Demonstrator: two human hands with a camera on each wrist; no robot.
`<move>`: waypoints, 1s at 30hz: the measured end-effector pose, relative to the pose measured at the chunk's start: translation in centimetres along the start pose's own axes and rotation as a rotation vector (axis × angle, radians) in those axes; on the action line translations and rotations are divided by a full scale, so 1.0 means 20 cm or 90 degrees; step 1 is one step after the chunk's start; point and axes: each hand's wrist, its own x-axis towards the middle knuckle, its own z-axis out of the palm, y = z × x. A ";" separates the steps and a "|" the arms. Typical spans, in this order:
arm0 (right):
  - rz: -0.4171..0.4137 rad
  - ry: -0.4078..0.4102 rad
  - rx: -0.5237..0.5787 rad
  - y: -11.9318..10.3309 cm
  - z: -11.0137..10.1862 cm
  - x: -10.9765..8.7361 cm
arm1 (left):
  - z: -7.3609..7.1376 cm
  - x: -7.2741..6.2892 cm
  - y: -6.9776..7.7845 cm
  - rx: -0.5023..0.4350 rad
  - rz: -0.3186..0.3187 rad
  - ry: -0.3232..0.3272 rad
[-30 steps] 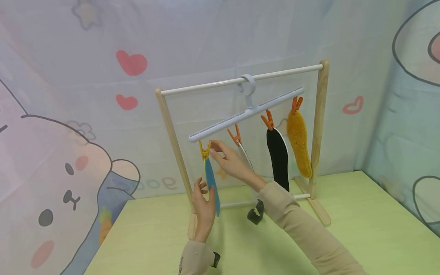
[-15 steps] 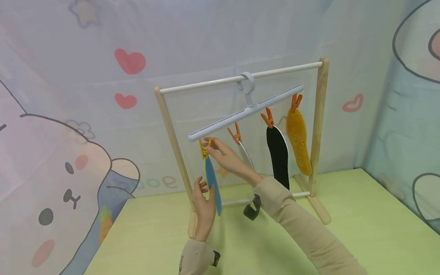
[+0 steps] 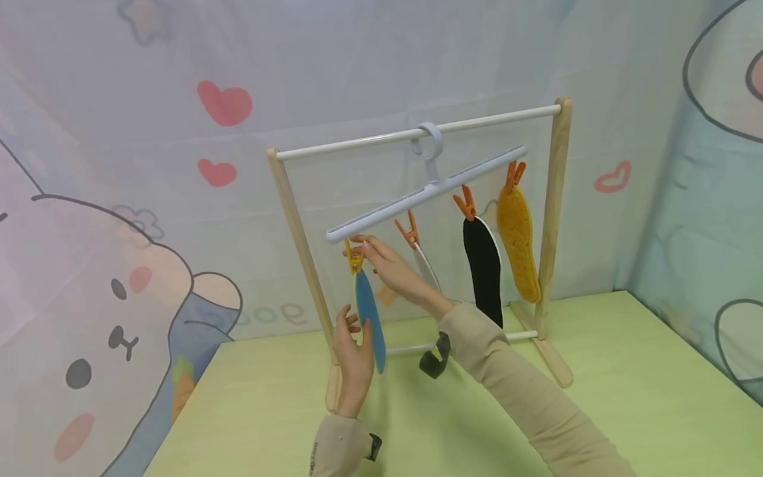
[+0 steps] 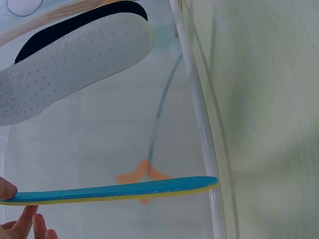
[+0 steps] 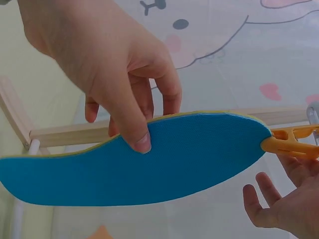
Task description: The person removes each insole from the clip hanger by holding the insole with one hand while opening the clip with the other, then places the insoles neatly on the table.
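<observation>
The left hand [image 3: 354, 358] pinches a blue insole [image 3: 370, 321] with a yellow edge; in the right wrist view its thumb [image 5: 137, 139] lies on the blue face, with fingers behind. At the insole's top end sits a yellow clothes clip [image 3: 356, 262], under the left end of a pale hanger [image 3: 426, 195]. Fingers of the right hand [image 3: 398, 270] reach round behind the clip's handles, thumb on the near side. Its other fingers [image 5: 250, 199] hang loosely in the right wrist view. The insole [image 4: 114, 190] appears edge-on in the left wrist view.
The hanger hooks over the white bar [image 3: 495, 121] of a wooden rack [image 3: 550, 225] on a green table [image 3: 262, 404]. Orange clips hold a white insole [image 4: 84, 64], a black insole [image 3: 484, 268] and a mustard insole [image 3: 517, 242]. A printed cloth [image 3: 334, 73] stands behind.
The right hand has shifted left and slightly up, its fingers passing from the clip's right side to behind it. The left hand keeps its grip on the blue insole.
</observation>
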 end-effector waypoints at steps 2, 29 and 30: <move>0.011 0.001 0.014 0.00 0.00 0.01 | 0.00 0.00 0.00 0.006 0.007 0.002; 0.067 -0.100 0.239 0.04 -0.06 0.03 | 0.00 -0.03 -0.01 0.019 0.071 -0.006; 0.068 -0.102 0.243 0.04 -0.06 0.03 | 0.00 -0.03 -0.01 0.019 0.070 -0.008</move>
